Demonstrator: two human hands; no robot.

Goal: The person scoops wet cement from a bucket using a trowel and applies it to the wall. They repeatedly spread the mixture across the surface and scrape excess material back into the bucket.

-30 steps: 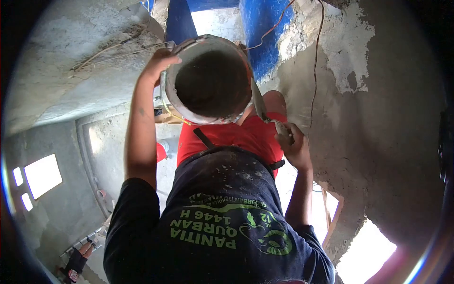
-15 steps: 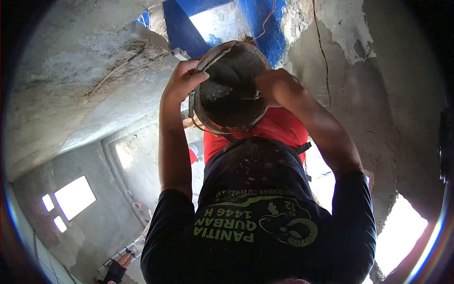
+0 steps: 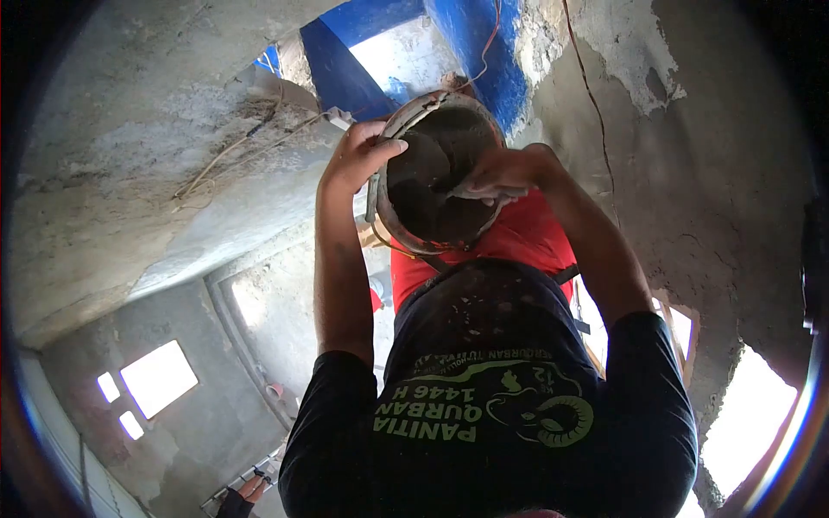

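A round bucket (image 3: pixel 386 194) with a worn, mortar-smeared rim stands tilted toward me, just beyond my waist. Its inside holds dark grey, wet-looking mortar (image 3: pixel 423 164). My left hand (image 3: pixel 361 157) is closed over the left side of the rim, thumb inside. Over the right part of the opening, my right hand (image 3: pixel 505 175) is closed with the fingers curled. A thin, pale edge shows at its fingertips, but what it grips is too dark to name. The bucket's handle (image 3: pixel 371 198) hangs at the left side.
Rough plastered wall (image 3: pixel 682 198) rises at the right, with a loose cable (image 3: pixel 596 104) hanging down it. Blue painted beams (image 3: pixel 345 65) stand beyond the bucket. Far below left, another person's legs (image 3: pixel 253 489) show beside a ladder (image 3: pixel 226 483). Bright openings lie at both sides.
My right hand has moved down and slightly right within the bucket's opening, and more of the mortar shows. The bucket and my left hand sit slightly lower and farther right in view.
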